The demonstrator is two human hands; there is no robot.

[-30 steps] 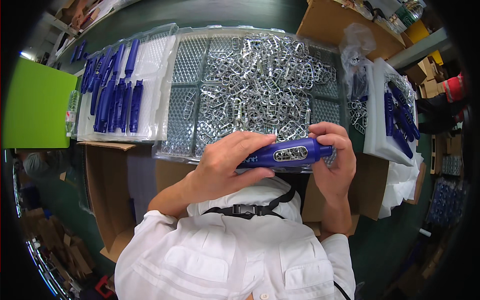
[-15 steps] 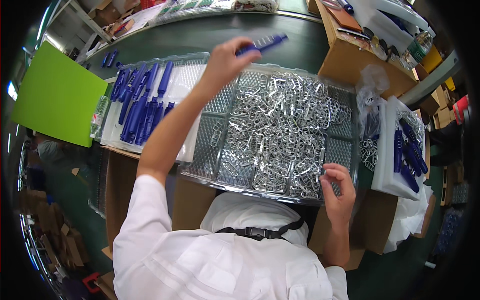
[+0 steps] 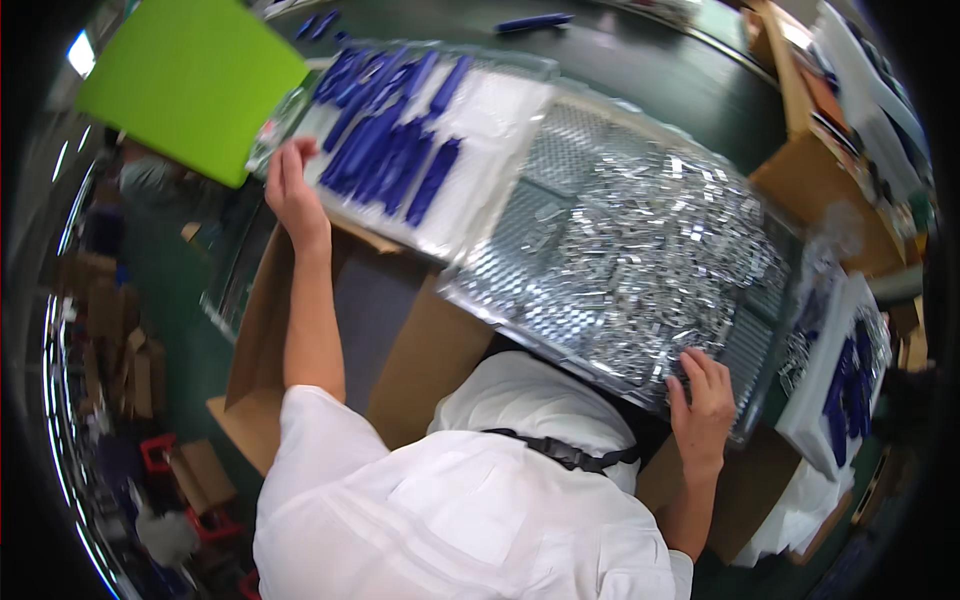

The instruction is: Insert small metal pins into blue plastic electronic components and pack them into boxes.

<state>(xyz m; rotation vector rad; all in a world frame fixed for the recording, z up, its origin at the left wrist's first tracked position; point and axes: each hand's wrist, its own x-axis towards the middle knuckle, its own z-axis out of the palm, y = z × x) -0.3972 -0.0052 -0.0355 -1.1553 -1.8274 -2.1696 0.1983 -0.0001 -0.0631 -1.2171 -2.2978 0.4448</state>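
My left hand (image 3: 295, 190) is raised beside the near-left edge of a white-lined tray (image 3: 490, 105). It is smeared by motion, but its fingers look loosely bent with nothing visible in them. Several long blue plastic handle-like pieces (image 3: 375, 150) lie in rows on that tray. Over the near right part of a clear compartment tray (image 3: 485, 275) hovers my right hand (image 3: 705, 410), thumb and forefinger apart at the edge of a heap of small shiny metal loops (image 3: 650, 250). Whether it touches them is unclear. One blue piece (image 3: 533, 22) lies alone on the dark green work surface beyond the trays.
A lime-green board (image 3: 190, 90) and a clear bottle (image 3: 275, 130) stand at the left. At the right, a white foam box (image 3: 810, 420) holds more blue parts, with a cardboard box (image 3: 800, 175) behind. An open carton (image 3: 400, 350) sits below the trays.
My left hand has let go of the blue piece on the far surface and swung back to the left tray edge. My right hand stays by the metal loops. The whole view has turned.
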